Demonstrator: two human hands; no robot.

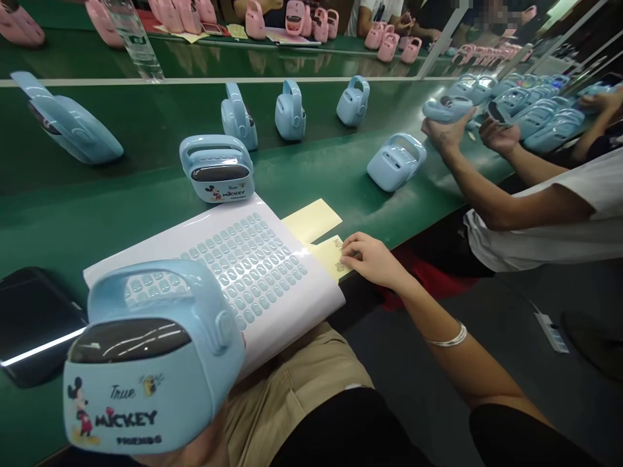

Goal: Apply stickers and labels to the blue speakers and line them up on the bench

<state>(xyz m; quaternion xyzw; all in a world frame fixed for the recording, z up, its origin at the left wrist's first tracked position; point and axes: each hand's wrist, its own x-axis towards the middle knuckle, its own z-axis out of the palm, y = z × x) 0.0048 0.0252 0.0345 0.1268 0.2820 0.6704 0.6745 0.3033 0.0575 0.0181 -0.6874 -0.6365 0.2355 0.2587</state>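
Room around the sticker sheet (253,259)

Your way past its far edge is blocked by one blue case (217,170); rightward, beyond the yellow slips (311,219), belt lies bare.

Green bench (146,188) in front of me. On it: a white sticker sheet (272,259) hanging over the near edge, two yellow slips (311,219) just beside it, a black phone (34,324) at the left, one blue case (217,168) behind the sheet, more blue cases (290,110) farther back, a clear bottle (134,39).
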